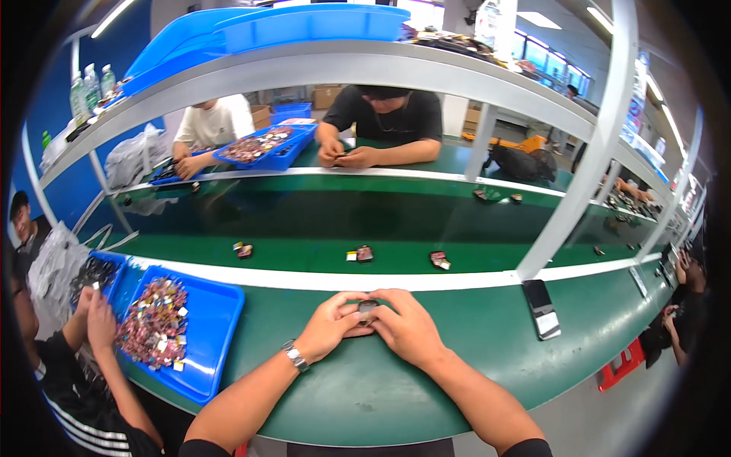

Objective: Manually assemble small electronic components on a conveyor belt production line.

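Note:
Close to the far edge of the green worktop [365,388], my two hands meet around a small dark part [368,308] with a greyish face. My left hand [335,324], below a metal wristwatch [295,355], pinches it from the left. From the other side, the fingers and thumb of my right hand [410,326] close on the same part. The fingers cover much of it, so its exact kind cannot be made out. To the left lies a blue tray [217,335] with a heap of small reddish and white parts [156,324].
Beyond a white rail, a green conveyor belt [304,255] carries several small part clusters [364,253]. A phone [541,308] lies to the right, near a white upright post [579,152]. A co-worker's hands [97,320] work at far left. Two people sit opposite, beneath a shelf [343,65].

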Demonstrator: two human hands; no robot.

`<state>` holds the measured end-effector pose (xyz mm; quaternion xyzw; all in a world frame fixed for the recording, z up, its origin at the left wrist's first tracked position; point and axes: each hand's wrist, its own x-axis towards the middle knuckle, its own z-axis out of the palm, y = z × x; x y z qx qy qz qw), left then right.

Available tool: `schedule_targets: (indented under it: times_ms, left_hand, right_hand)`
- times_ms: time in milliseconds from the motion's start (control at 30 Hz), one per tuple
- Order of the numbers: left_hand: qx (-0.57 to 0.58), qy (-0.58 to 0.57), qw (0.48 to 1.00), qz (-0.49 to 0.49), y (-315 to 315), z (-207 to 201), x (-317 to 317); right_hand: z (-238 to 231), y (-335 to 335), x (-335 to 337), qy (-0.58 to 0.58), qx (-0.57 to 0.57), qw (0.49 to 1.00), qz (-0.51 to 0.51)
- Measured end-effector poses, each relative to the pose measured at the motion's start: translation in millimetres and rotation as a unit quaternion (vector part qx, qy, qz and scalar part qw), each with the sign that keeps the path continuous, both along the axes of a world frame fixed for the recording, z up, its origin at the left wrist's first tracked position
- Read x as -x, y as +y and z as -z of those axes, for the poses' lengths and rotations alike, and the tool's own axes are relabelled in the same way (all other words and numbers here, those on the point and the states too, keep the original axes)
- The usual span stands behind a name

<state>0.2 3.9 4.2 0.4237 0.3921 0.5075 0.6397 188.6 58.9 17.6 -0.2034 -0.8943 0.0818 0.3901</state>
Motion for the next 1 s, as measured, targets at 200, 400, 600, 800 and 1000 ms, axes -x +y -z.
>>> schedule_targets:
  times_ms: [200, 400, 600, 800, 1000]
  left_hand:
    - [-0.021, 0.009, 0.999, -0.038, -10.3, 3.3, 13.4]
    - [-0.034, 0.005, 0.999, -0.005, -2.5, -0.5, 4.1]
    - [-0.064, 0.021, 0.998, 0.004, -2.0, 0.3, 2.0]
    - [-0.044, 0.041, 0.998, -0.004, -1.5, 2.8, 2.3]
    - [-0.019, 0.048, 0.999, -0.006, -9.3, 2.2, 12.2]
  right_hand:
    - [11.7, 10.5, 7.1, -0.005, 0.03, 0.997, -0.065]
    - [9.8, 9.2, -4.4, 0.009, 0.064, 0.997, -0.032]
    - [9.5, 6.5, -3.7, 0.016, 0.071, 0.997, -0.032]
    - [9.1, 6.1, -2.7, 0.004, 0.085, 0.996, -0.033]
    - [2.7, 5.0, 0.3, 0.015, 0.117, 0.988, -0.095]
